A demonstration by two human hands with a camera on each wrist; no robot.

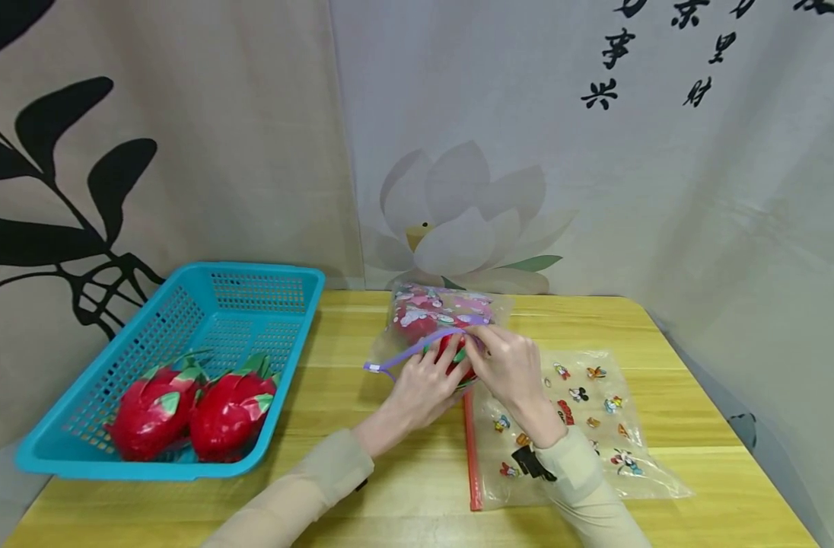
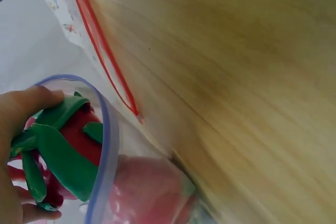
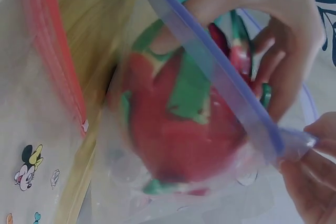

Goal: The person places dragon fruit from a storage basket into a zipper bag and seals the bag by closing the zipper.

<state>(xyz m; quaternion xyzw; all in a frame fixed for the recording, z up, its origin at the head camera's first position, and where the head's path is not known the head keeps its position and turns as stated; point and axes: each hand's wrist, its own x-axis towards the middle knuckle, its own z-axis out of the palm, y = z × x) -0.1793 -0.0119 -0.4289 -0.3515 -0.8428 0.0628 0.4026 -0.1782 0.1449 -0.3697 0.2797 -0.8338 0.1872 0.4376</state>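
A clear zip bag (image 1: 495, 306) with a purple zip edge (image 1: 427, 344) lies at the back of the table, its mouth open. One red dragon fruit (image 1: 417, 327) shows inside it through the plastic. My left hand (image 1: 424, 384) grips a second dragon fruit (image 3: 184, 140) by its green-leaved end, within the bag's mouth; thumb and fingers spread around the leaves (image 2: 68, 150). With its fingertips, my right hand (image 1: 511, 364) pinches the purple rim at one corner, as the right wrist view shows.
At the left stands a blue plastic basket (image 1: 300, 304) with two dragon fruits (image 1: 232, 418) in its near end. Another clear bag (image 1: 595, 434), printed with cartoon figures and edged with a red zip (image 1: 473, 457), lies flat under my right forearm. A printed cloth (image 1: 253, 152) hangs behind the table.
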